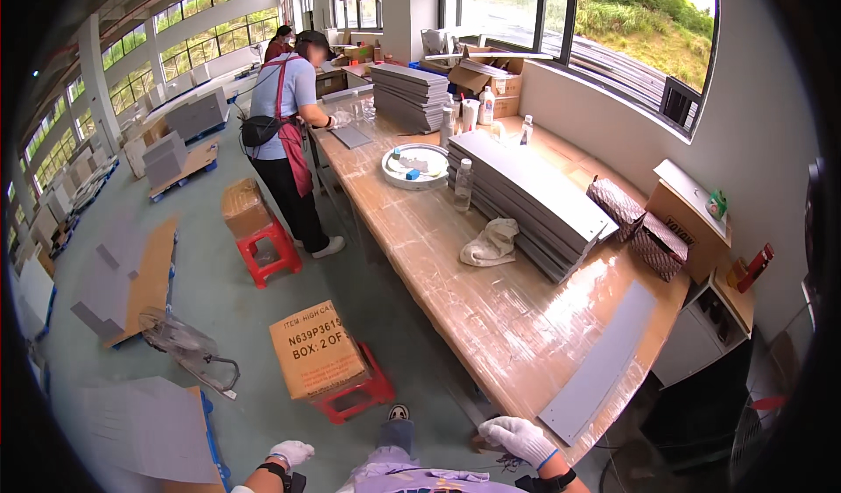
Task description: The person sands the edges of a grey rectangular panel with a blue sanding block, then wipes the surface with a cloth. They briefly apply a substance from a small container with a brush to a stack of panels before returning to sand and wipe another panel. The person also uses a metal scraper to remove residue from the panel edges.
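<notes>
Both of my hands wear white knitted gloves. My left hand (pixel 292 452) hangs low over the floor, away from the table, its fingers curled in with nothing visible in them. At the table's near corner, my right hand (pixel 523 440) has loosely bent fingers and no held thing that I can see; its fingertips point left, beside the table edge. Just past it lies a long flat grey panel (pixel 604 362) with small holes at its near end. Farther along, a crumpled pale cloth (pixel 491 243) rests against a long stack of grey panels (pixel 534 195).
The film-covered table (pixel 420 274) also bears a clear bottle (pixel 463 185), a round white tray (pixel 415 167) and another panel stack (pixel 408 97). Across it, a person (pixel 285 116) handles a small grey panel. A carton (pixel 317 350) on a red stool and a fan (pixel 188 344) stand left.
</notes>
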